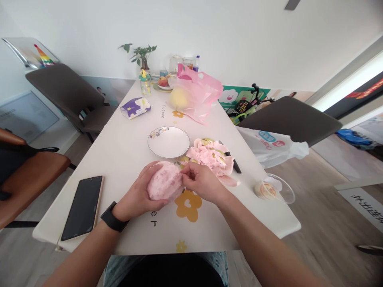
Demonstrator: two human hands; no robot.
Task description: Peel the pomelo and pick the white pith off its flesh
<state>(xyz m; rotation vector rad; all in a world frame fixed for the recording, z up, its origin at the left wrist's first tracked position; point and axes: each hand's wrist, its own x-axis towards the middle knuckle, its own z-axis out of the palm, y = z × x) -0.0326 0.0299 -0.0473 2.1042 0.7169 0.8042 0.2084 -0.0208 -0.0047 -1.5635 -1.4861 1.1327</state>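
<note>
A peeled pomelo [164, 183], pale pink and still covered in patches of pith, rests in my left hand [138, 195], whose fingers and thumb wrap round its left side. At the fruit's right side, my right hand [201, 181] is closed in a pinch against its surface. Whatever thin bit lies between those fingertips is too small to make out. Just beyond my right hand lies a heap of pink and green-yellow pomelo peel [209, 157]. A knife with a black handle [235, 163] is partly under that heap. Behind the pomelo sits a white plate [168, 143] with a patterned rim.
A dark-screened tablet [83, 208] lies at the left table edge. Farther back are a purple tissue pack [135, 107] and a pink plastic bag [200, 93] with a yellow fruit [178, 98]. A clear container [273, 189] stands at the right edge, near a hanging white bag [269, 147].
</note>
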